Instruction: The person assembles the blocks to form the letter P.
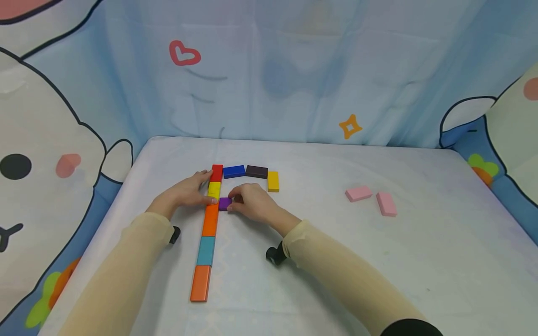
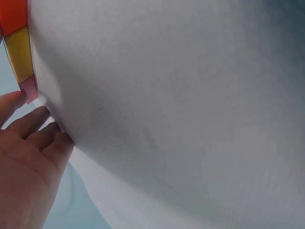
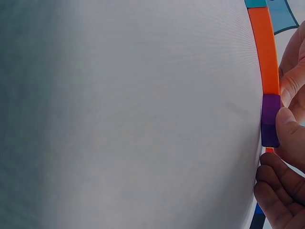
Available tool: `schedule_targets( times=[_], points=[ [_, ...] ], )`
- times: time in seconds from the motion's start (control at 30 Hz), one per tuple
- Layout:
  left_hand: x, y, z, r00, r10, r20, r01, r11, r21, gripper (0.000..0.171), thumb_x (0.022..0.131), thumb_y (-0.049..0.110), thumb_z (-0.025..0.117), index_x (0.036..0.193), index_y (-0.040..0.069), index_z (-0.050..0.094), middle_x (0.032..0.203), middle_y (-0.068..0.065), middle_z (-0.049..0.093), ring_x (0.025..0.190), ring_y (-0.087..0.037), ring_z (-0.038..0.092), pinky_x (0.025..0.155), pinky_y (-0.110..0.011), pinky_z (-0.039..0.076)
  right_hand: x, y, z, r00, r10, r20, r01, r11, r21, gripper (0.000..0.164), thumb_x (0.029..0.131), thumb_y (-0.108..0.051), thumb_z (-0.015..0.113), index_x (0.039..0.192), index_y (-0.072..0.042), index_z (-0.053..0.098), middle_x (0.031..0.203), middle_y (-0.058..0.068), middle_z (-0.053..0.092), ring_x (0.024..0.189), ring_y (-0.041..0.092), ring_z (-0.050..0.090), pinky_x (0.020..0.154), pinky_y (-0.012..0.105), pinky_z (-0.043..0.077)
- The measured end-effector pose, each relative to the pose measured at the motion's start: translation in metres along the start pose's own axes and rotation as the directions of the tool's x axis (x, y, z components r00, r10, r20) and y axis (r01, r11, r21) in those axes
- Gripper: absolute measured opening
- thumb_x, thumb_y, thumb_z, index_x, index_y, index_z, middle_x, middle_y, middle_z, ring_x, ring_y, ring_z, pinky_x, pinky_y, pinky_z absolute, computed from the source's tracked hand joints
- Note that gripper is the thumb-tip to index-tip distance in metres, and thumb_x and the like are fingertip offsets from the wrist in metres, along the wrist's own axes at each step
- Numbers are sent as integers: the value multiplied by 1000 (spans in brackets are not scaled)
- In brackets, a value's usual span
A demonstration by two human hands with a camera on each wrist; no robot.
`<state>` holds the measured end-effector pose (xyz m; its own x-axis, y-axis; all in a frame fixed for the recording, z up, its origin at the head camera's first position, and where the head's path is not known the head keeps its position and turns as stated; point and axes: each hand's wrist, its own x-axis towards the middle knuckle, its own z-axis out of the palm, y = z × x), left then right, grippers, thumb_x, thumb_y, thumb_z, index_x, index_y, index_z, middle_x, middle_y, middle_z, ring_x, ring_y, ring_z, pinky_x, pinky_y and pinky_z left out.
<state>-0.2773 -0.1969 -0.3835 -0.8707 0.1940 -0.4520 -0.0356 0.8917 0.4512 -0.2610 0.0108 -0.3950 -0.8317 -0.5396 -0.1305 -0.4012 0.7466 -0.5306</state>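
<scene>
A column of flat coloured blocks runs up the table in the head view: an orange block nearest, then a teal block, another orange block, a yellow block and a red block. My left hand lies along the column's left side, index fingertip at the red block and thumb over the yellow one's lower end. From the right, my right hand pinches a small purple block between thumb and finger. It sits against the column, where yellow meets orange.
From the red block's right side, a blue block and a black block form a row. A second yellow block turns down at its end. Two pink blocks lie farther right. A printed curtain hangs behind the table.
</scene>
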Motion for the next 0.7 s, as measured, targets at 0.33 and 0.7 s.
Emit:
schedule_targets(
  times=[0.33,0.7],
  points=[
    [-1,2,-1,1000,-6,6,6,1000,-14,95,94,36,71,166,17,12,173,-18,8,159,-42,8,124,-67,18,-1,1,-2,1000,9,10,-9,1000,2,36,95,-23,74,128,-8,70,107,6,74,94,18,63,92,29,58],
    [-2,2,0,1000,-1,5,1,1000,-16,95,94,37,72,166,16,12,172,-18,9,159,-42,8,124,-66,19,-9,4,-6,999,34,30,-34,999,12,43,94,-25,76,132,-8,67,120,8,73,108,21,67,101,32,57]
  ],
)
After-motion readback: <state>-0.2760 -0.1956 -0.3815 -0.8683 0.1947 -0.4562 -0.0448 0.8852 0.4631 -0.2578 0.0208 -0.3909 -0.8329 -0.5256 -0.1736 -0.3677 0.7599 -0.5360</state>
